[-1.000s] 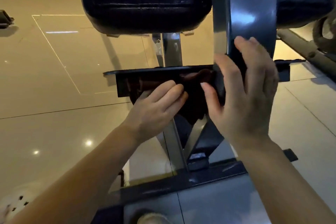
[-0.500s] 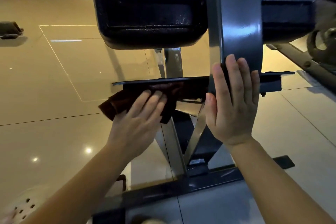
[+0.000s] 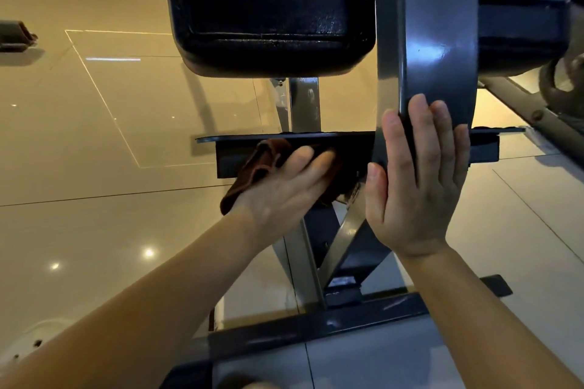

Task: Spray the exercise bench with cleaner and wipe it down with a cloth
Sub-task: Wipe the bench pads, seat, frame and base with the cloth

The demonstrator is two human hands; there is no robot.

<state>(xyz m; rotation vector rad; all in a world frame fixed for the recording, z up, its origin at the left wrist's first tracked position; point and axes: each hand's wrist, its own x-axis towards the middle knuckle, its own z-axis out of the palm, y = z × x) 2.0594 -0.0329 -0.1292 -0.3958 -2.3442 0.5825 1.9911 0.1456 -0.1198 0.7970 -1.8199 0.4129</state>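
Dark brown cloth (image 3: 252, 164) is bunched under your left hand (image 3: 284, 189), whose straight fingers press it against the front face of the low crossbar (image 3: 331, 148) of the bench frame, left of the upright post (image 3: 436, 57). Your right hand (image 3: 417, 180) lies flat and released against that post, fingers extended, bracing you. The black pad (image 3: 271, 28) sits above, at the far side. No spray bottle is in view.

Risk, as I judge it: the cloth is only pressed, not gripped, so a fast stroke could let it slide off the bar's left end and drop to the tiled floor (image 3: 94, 136). Your knuckles could also catch the plate edge above the bar.
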